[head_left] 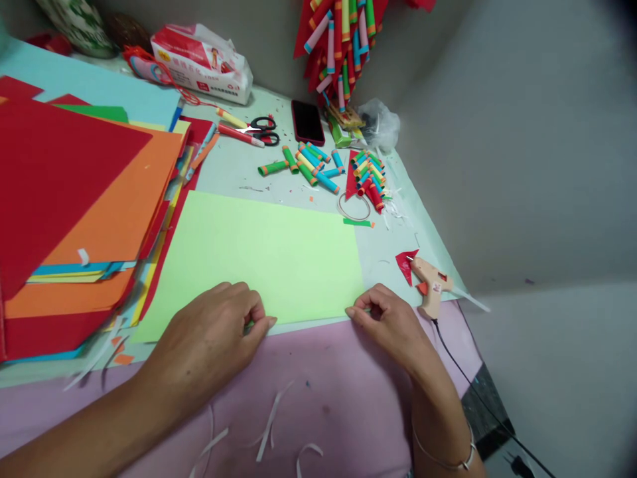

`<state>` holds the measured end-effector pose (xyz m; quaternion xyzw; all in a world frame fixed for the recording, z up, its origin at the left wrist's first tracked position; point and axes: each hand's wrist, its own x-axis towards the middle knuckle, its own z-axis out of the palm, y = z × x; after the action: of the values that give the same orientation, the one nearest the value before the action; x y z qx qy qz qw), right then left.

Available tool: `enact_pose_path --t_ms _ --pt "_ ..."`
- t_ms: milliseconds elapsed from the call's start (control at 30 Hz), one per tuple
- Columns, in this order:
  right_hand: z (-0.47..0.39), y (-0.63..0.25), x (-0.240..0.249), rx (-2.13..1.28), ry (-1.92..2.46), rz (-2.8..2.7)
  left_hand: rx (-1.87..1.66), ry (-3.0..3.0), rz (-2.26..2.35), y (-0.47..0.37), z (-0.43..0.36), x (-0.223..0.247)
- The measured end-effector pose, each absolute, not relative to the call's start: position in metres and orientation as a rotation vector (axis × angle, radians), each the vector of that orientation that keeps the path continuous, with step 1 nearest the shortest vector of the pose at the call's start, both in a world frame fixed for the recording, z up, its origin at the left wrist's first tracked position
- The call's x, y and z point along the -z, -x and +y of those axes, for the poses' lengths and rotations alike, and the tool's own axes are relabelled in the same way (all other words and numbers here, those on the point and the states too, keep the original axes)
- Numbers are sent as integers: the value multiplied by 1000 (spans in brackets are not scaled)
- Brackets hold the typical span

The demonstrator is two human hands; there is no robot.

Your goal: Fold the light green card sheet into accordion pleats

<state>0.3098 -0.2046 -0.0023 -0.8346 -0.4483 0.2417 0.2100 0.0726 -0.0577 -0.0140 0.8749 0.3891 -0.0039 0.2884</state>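
A light green sheet of paper lies flat on the table in front of me. My left hand rests on its near edge, left of the middle, with thumb and fingers curled together at the edge. At the sheet's near right corner, my right hand pinches the paper between thumb and forefinger. A beige glue gun lies right of my right hand, its tip over a small red scrap. Beyond the sheet lie a metal ring and a green strip.
Stacked coloured paper covers the left side. Farther back are scissors, a red marker, a phone, rolled paper tubes, a tissue pack and a plastic bag. A black cord trails off the right.
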Motion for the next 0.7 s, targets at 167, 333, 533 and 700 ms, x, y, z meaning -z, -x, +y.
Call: enact_pose_path --t_ms 167,333,533,700 --pt "-208 -312 5 -646 2312 -1244 -34 -2339 1043 -73 -58 15" --pt "-209 -314 5 -672 2326 -1210 -22 -2333 1036 -73 -57 15" --pt "-209 -314 3 -662 2335 -1212 -54 -2341 1036 -73 -56 18" --pt "-208 -313 3 -653 2334 -1216 -69 -2343 1027 -72 -57 19"
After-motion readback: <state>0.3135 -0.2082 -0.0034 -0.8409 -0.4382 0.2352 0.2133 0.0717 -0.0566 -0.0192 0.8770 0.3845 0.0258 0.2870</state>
